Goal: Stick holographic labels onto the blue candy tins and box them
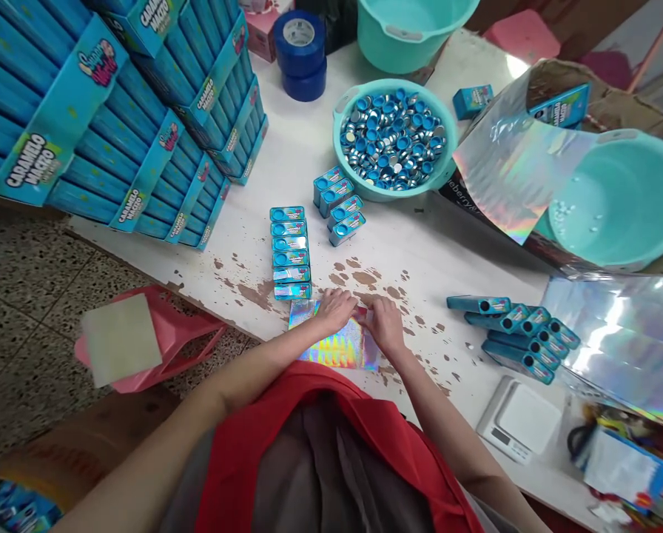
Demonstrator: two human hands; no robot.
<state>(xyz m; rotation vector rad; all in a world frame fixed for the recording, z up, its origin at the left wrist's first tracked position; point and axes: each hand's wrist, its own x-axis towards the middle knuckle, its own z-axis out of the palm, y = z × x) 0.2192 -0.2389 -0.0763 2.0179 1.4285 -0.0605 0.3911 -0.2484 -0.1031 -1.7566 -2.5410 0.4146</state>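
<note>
A shiny holographic sheet (340,354) lies on the table just in front of my body. My left hand (336,311) rests over its upper part, fingers curled down onto it. Close beside it, my right hand (385,324) is closed at the sheet's upper right edge, thumb toward the left hand. The fingertips of both hands nearly meet there, and any small piece between them is too small to make out. Beyond my left hand stands a row of small blue tins (290,255) with round openings or caps. More such tins (340,207) stand behind that row.
A turquoise basin (340,159) holds many small metal caps. Stacked blue display boxes (168,203) rise at the left. To the right are more tins (517,337), a white scale (519,418) and a silvery sheet (620,333). Blue tape rolls (301,78) stand at the back.
</note>
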